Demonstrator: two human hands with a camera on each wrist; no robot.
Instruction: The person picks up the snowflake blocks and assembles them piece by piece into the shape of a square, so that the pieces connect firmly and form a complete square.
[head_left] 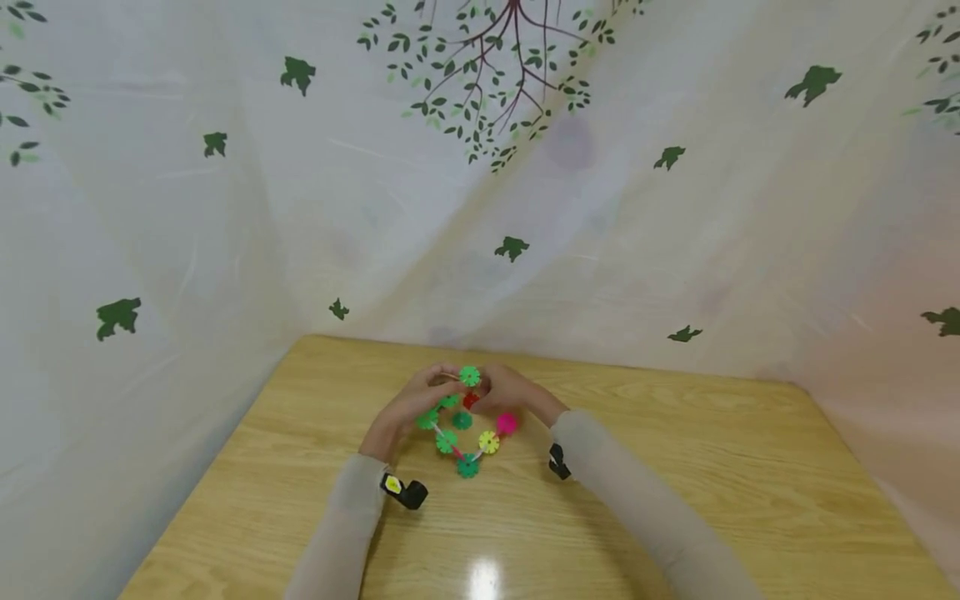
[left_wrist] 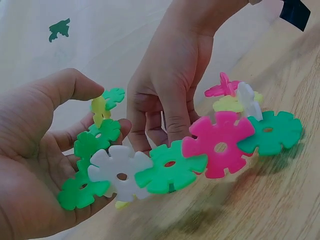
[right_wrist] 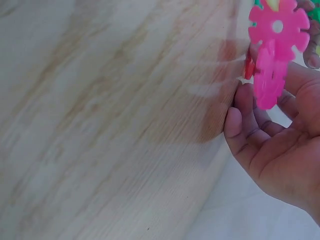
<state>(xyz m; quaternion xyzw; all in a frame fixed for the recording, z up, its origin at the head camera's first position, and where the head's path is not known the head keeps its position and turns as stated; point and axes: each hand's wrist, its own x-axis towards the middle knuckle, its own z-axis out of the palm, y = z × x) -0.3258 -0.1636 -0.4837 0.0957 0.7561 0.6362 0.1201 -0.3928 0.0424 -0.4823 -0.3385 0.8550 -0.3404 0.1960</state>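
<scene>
Lining each slot up squarely before pushing is probably what matters most here, since the work in hand looks like joining slotted plastic discs. The chain of discs (head_left: 446, 441) bends in a curve near the far edge of the table (head_left: 697, 467), closer to its far left corner than its far right one; whether the bend nearest the person rests on the wood I cannot tell.

The left hand (head_left: 420, 396) makes a narrow pinch, thumb and finger round a yellow disc (left_wrist: 98, 112), with several linked discs strung in front of its palm. Opposite it, the right hand (head_left: 517, 390) seems to pinch the red disc (head_left: 471, 401) at its curled fingertips, though the pads are partly hidden. A green disc (head_left: 469, 377) stands between the two hands.

For a firm joint, I would grip close to the slots, set one disc across the other, and press straight inward without twisting; a slanted push could bend the petals or pop a neighbouring link. Letting the table take the loose length should lessen the pull on the pinch. The pair of pink discs (right_wrist: 274, 46) hangs close by the right hand, so its fingers should stay clear of them while pressing.
</scene>
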